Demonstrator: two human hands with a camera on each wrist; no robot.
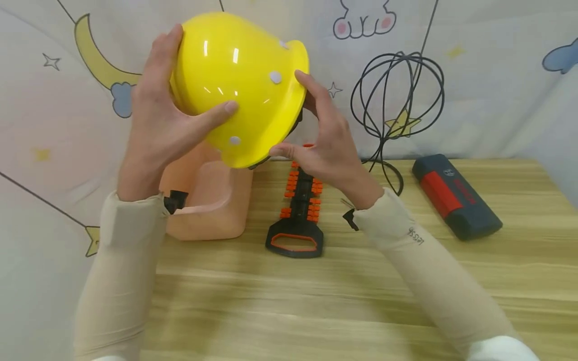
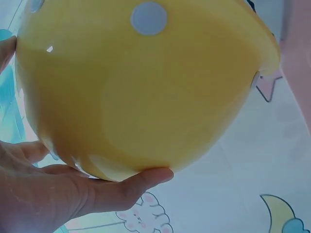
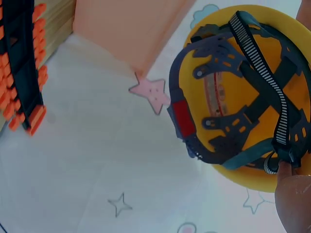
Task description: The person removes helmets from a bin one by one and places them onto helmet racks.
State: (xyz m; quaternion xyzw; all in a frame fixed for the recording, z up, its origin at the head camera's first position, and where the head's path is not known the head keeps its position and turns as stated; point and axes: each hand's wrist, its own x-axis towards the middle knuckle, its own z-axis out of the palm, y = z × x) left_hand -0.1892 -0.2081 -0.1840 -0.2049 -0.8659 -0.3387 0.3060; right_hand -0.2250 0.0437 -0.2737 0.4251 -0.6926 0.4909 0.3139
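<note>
A yellow hard hat (image 1: 226, 65) is held up in the air on its side, its opening facing right. My left hand (image 1: 153, 115) grips the rounded crown, thumb on the near side and fingers round the far side. On the brim, my right hand (image 1: 331, 143) pinches the edge between thumb and fingers. In the right wrist view the inside shows a dark harness (image 3: 252, 82), a striped chin strap (image 3: 267, 73) and a red piece (image 3: 183, 118) on the headband. The left wrist view shows the smooth shell (image 2: 146, 97) against the left thumb (image 2: 146, 180).
Below the hard hat stands a peach plastic bin (image 1: 207, 225). Beside it lies a black tool with orange clips and a loop handle (image 1: 295, 240). A black wire bundle (image 1: 384, 135) leans on the patterned cloth; a dark blue and red case (image 1: 456, 195) lies right on the wooden table (image 1: 289, 311).
</note>
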